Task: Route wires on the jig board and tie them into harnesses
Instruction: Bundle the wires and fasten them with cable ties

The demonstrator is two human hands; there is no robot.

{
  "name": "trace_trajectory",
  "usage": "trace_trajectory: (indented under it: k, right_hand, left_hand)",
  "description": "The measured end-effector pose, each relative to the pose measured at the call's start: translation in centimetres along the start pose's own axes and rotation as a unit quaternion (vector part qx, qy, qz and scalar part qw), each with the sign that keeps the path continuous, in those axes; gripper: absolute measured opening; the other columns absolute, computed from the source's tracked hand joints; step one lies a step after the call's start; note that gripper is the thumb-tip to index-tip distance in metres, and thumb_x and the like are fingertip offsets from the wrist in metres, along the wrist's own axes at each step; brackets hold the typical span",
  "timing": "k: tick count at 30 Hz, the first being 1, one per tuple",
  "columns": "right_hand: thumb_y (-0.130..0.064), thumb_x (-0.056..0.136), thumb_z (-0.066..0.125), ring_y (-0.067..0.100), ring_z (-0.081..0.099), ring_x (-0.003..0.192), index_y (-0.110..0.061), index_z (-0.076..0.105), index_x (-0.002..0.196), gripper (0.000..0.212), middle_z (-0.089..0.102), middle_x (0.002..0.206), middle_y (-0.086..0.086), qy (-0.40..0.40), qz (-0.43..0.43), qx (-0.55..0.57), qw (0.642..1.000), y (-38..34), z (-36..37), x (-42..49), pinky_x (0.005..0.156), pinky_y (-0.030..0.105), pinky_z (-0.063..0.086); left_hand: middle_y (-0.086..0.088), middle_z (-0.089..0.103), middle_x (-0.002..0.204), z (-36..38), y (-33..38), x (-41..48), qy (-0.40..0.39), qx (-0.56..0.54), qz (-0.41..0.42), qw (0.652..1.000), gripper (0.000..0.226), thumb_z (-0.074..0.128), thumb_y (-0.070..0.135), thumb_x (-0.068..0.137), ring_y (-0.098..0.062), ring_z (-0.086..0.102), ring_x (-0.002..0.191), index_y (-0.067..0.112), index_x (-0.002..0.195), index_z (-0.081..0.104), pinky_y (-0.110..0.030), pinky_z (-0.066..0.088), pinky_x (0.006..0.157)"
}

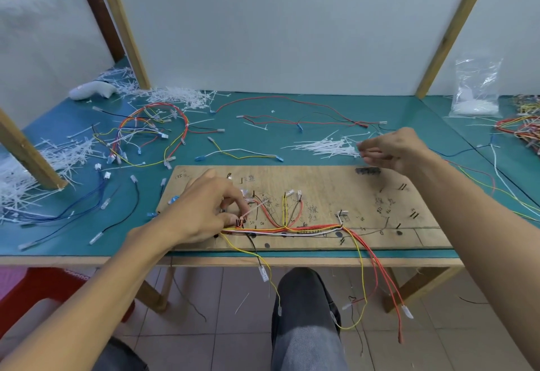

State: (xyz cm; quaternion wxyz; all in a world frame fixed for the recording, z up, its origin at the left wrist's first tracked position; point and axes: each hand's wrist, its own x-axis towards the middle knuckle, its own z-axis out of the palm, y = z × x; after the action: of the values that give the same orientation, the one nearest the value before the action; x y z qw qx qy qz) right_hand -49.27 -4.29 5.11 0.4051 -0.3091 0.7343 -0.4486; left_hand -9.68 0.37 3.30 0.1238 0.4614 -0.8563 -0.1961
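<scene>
Two hands work on one harness. Left hand [204,210], fingers curled, pinches the wires [306,229] at the left end of the jig board [321,178], where a white tie [252,211] loops them with its tail sticking up. Right hand [394,148] hovers half-curled at the loose pile of ties [327,147] behind the board; whether it has one pinched cannot be told. Risk: the tie looks uncinched, so easing the pinch may let the wires spring out of line; ends hanging over the table [292,143] edge add pull. Clear bag [476,87], far right, holds more white ties.
</scene>
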Motion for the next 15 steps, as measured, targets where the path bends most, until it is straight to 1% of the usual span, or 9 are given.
trace_trajectory:
  k: [1,3,6,8,9,11,12,13,15]
  right_hand:
    - [-0.005,0.082,0.088,0.019,0.076,0.061,0.008,0.076,0.095,0.022,0.079,0.088,0.021,-0.005,-0.016,-0.004,1.0,0.0,0.1,-0.2,0.055,0.027,0.063]
    - [-0.011,0.084,0.088,0.02,0.075,0.066,0.006,0.077,0.095,0.023,0.079,0.088,0.021,0.0,-0.081,-0.052,0.995,0.1,0.4,-0.7,0.061,0.03,0.066]
    - [-0.018,0.088,0.086,0.024,0.077,0.071,-0.004,0.079,0.089,0.016,0.079,0.079,0.014,-0.002,-0.214,-0.16,0.964,-0.5,1.3,-2.8,0.072,0.039,0.067]
    - [-0.023,0.088,0.086,0.025,0.079,0.072,-0.012,0.079,0.085,0.014,0.079,0.075,0.006,-0.048,-0.276,-0.201,0.939,-1.4,2.2,-5.5,0.073,0.043,0.066]
    - [-0.025,0.088,0.086,0.023,0.078,0.071,-0.014,0.079,0.084,0.014,0.079,0.075,0.005,-0.089,-0.298,-0.21,0.927,-1.8,2.6,-7.1,0.07,0.042,0.066]
    - [-0.024,0.089,0.085,0.016,0.077,0.07,-0.014,0.078,0.083,0.014,0.079,0.076,0.004,-0.185,-0.341,-0.205,0.899,-2.5,3.6,-10.2,0.06,0.028,0.061]
    - [-0.022,0.09,0.085,0.016,0.077,0.071,-0.012,0.078,0.084,0.013,0.079,0.077,0.004,-0.227,-0.359,-0.198,0.884,-2.8,4.1,-11.5,0.061,0.023,0.059]
    - [-0.02,0.09,0.085,0.016,0.077,0.073,-0.011,0.078,0.085,0.013,0.079,0.078,0.005,-0.258,-0.37,-0.188,0.872,-2.9,4.5,-12.7,0.063,0.022,0.06]
    - [-0.017,0.089,0.085,0.018,0.076,0.073,-0.007,0.077,0.087,0.013,0.078,0.079,0.008,-0.296,-0.379,-0.158,0.863,-3.0,5.1,-14.3,0.067,0.024,0.061]
  left_hand:
    - [0.013,0.06,0.08,-0.1,0.0,-0.3,0.007,-0.011,-0.001,1.0,0.036,0.084,0.016,0.086,0.002,0.042,0.097,0.05,0.093,0.074,-0.027,0.031,0.082]
    - [0.016,0.061,0.086,-0.3,0.3,-0.7,0.033,-0.027,0.006,0.999,0.046,0.079,0.008,0.085,-0.002,0.045,0.101,0.05,0.104,0.074,-0.034,0.036,0.092]
    - [0.02,0.064,0.099,-1.0,1.3,-1.1,0.116,-0.049,0.036,0.991,0.044,0.076,0.007,0.085,-0.009,0.05,0.108,0.043,0.112,0.075,-0.041,0.041,0.101]
    - [0.021,0.065,0.107,-1.5,2.8,-0.8,0.188,-0.055,0.065,0.978,0.028,0.075,0.023,0.091,-0.01,0.051,0.111,0.038,0.114,0.075,-0.048,0.043,0.102]
    - [0.021,0.066,0.111,-1.7,3.7,-0.6,0.217,-0.049,0.073,0.972,0.025,0.072,0.033,0.093,-0.011,0.051,0.112,0.035,0.118,0.074,-0.049,0.043,0.102]
    - [0.018,0.066,0.117,-2.0,5.2,-0.2,0.242,-0.023,0.077,0.967,0.037,0.068,0.048,0.095,-0.011,0.051,0.112,0.031,0.128,0.071,-0.047,0.043,0.101]
    - [0.017,0.068,0.115,-2.1,5.7,-0.1,0.245,-0.011,0.08,0.966,0.04,0.069,0.051,0.096,-0.011,0.051,0.108,0.029,0.129,0.07,-0.045,0.043,0.098]
    - [0.017,0.069,0.109,-2.0,6.0,-0.1,0.247,-0.008,0.084,0.965,0.038,0.071,0.05,0.095,-0.01,0.053,0.1,0.028,0.126,0.073,-0.042,0.044,0.094]
    - [0.019,0.069,0.085,-1.7,6.1,-0.5,0.254,-0.046,0.091,0.962,0.019,0.077,0.043,0.093,-0.007,0.055,0.078,0.03,0.105,0.08,-0.031,0.047,0.08]
